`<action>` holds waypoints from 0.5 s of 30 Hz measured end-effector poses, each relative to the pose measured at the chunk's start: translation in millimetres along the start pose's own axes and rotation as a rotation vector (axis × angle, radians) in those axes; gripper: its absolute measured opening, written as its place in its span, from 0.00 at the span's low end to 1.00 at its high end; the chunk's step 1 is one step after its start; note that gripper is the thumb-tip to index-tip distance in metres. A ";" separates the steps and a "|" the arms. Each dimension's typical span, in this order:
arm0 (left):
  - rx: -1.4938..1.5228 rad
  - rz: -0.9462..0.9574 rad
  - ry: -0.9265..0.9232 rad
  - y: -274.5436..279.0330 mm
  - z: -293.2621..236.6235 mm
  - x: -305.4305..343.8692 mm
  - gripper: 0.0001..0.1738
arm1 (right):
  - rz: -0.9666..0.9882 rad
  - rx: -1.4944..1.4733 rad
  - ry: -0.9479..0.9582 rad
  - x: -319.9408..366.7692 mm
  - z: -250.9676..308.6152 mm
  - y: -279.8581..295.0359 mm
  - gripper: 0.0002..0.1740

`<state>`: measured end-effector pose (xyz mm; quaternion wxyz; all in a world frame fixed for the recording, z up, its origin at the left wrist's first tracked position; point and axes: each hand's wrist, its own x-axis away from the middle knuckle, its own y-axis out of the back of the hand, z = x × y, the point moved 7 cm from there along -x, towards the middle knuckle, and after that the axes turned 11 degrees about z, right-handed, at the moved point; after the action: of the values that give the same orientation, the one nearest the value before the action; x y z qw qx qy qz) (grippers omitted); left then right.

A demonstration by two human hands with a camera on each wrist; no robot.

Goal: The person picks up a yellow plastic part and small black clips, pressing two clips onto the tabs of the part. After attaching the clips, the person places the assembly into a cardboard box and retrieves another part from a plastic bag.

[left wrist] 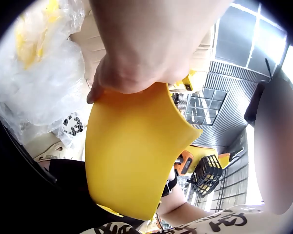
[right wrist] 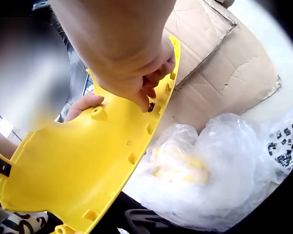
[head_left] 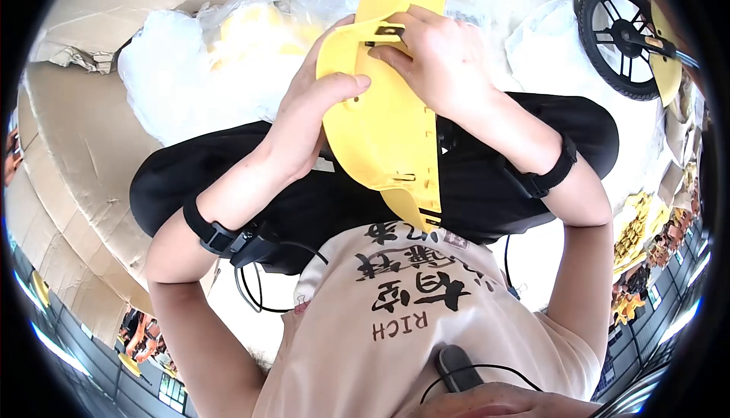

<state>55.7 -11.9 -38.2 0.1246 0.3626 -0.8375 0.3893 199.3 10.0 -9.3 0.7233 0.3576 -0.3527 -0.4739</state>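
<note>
Seated cross-legged in black trousers, holding a curved yellow panel with both hands over the lap, its lower end close to the pale printed shirt. Gripping one side with the left hand, partly closed around the rim, thumb laid on the hollow inner face and fingers mostly hidden behind. Pinching at the opposite edge with the right hand, fingers curled in close and thumb tip against a small black clip; hard to tell whether gripping the clip itself or only pressing on it. Wearing black straps on both forearms. Facing a clear plastic bag with yellow pieces inside, lying just beyond the lap, near creased cardboard on the left. Pictured also with a black spoked wheel, well apart on the right beyond the knee.
</note>
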 end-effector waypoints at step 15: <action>-0.157 0.066 -0.291 -21.4 -21.7 15.8 0.48 | -0.137 0.009 0.179 13.5 20.2 7.6 0.06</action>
<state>58.0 -13.1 -3.9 0.0171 0.3768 -0.8859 0.2699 189.5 -4.1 9.5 0.7163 0.4248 -0.2636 -0.4868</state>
